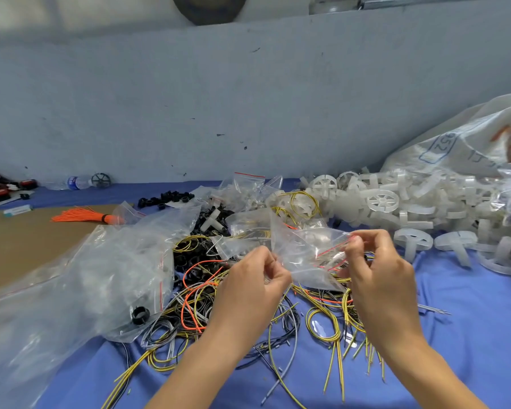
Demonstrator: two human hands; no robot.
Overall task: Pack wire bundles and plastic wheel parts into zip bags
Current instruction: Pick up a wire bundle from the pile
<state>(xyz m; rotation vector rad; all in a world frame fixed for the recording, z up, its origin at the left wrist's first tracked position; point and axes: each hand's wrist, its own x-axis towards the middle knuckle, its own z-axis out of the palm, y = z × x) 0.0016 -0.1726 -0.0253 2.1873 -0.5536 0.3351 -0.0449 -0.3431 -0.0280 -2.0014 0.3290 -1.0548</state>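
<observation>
Both hands pinch a small clear zip bag above a tangle of wires on the bench.

The bench point(469, 335), under a blue cloth, carries a big white sack point(460, 143) at the far right with translucent plastic wheel parts point(382, 200) spilled beside it. A large crumpled clear bag point(80, 287) lies at left. Loose yellow, orange and grey wires point(195, 308) spread across the middle, with black rings point(165, 199) and a tied orange wire bundle point(83, 215) further back. The left hand point(252, 280) grips the zip bag point(304, 255) at its left edge; the right hand point(375, 267) pinches its red-striped mouth, fingers curled.
</observation>
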